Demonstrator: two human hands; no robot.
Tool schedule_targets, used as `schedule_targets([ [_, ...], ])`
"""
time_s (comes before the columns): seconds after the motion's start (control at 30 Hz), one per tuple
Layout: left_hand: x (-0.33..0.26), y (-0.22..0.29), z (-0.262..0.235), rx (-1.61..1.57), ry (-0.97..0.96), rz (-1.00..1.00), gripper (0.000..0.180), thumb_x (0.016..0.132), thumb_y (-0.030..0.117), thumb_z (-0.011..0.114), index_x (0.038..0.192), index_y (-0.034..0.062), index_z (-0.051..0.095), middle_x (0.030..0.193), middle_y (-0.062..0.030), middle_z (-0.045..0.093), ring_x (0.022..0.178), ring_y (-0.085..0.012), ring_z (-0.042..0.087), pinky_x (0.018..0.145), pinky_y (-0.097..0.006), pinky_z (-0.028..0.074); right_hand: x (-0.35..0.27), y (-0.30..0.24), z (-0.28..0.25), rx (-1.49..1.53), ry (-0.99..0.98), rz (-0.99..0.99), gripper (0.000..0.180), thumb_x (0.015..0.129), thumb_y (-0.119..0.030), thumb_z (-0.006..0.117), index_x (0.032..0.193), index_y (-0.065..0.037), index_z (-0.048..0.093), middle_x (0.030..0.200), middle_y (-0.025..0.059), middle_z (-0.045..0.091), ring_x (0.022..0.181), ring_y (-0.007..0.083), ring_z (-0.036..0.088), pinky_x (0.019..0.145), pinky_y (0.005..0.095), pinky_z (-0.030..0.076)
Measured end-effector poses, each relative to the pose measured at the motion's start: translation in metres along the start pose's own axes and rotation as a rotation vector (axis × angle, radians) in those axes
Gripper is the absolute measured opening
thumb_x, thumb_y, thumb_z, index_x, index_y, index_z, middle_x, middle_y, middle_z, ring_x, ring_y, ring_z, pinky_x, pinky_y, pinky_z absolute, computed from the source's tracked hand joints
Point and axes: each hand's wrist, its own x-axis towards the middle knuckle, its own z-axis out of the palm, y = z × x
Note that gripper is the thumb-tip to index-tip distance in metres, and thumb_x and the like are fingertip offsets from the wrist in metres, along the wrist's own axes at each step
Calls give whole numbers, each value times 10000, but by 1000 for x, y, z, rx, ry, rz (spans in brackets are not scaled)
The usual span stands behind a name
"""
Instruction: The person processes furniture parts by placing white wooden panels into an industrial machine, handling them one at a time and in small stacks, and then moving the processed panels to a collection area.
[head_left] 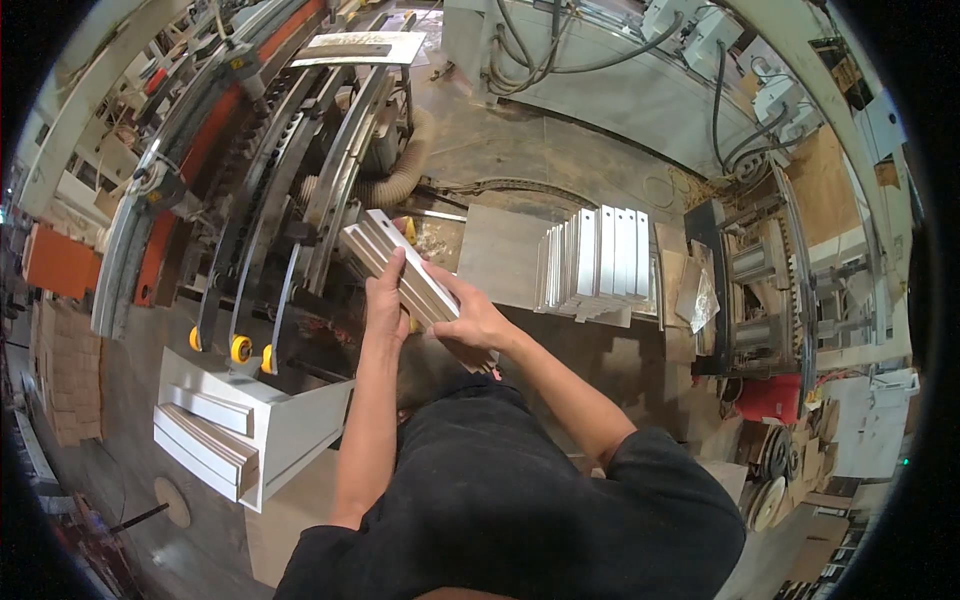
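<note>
My two hands hold a small bundle of narrow boards (424, 293) with white faces and brown edges, tilted in front of my body. My left hand (385, 300) grips the bundle along its left side, thumb up against it. From the right, my right hand (474, 318) has its fingers wrapped around the near part of the bundle. The undersides of the boards and some fingertips are hidden. To the right of my hands, a row of similar white boards (600, 258) stands on edge on a flat brown panel (503, 250).
At left, a white stand (300, 425) carries several stacked boards (203, 445). Beyond it are machine rails (255, 215) with yellow rollers (241, 348) at their ends. A ribbed hose (405, 175) lies ahead. Another roller frame (765, 270) and a red container (768, 399) are at right.
</note>
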Motion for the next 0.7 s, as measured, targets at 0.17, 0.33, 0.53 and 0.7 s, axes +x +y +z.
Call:
schedule_targets([
  [0.17,42,-55,-33,301,148,-284,401,990,394,536,1264,101,527,1158,-38,640,1070,-165,602,815,-322,458,-7,89,-62,-174,268,142,949,651,-187,775,1497,-130,348,1407,207,506,1279,354,513,1091,380,395],
  [0.33,2,-88,-81,429,427,-341,400,967,388,566,1257,114,539,1143,-46,642,973,-162,628,782,-303,477,-12,208,-144,-440,553,529,888,710,-158,691,1515,-170,316,1243,237,566,1091,421,589,950,448,485],
  [0.53,-118,-138,-210,599,791,-573,336,937,342,585,1193,125,580,1084,-41,652,889,-148,632,663,-296,464,-2,310,-217,-682,687,863,886,758,-106,624,1542,-218,227,1086,226,526,885,402,632,785,477,520],
  [0.7,-243,-180,-225,644,1051,-825,400,928,354,547,1179,44,568,1088,-118,640,916,-257,631,722,-420,482,9,328,-232,-650,670,1028,888,759,-110,645,1539,-217,234,1153,227,502,939,391,627,818,458,525],
])
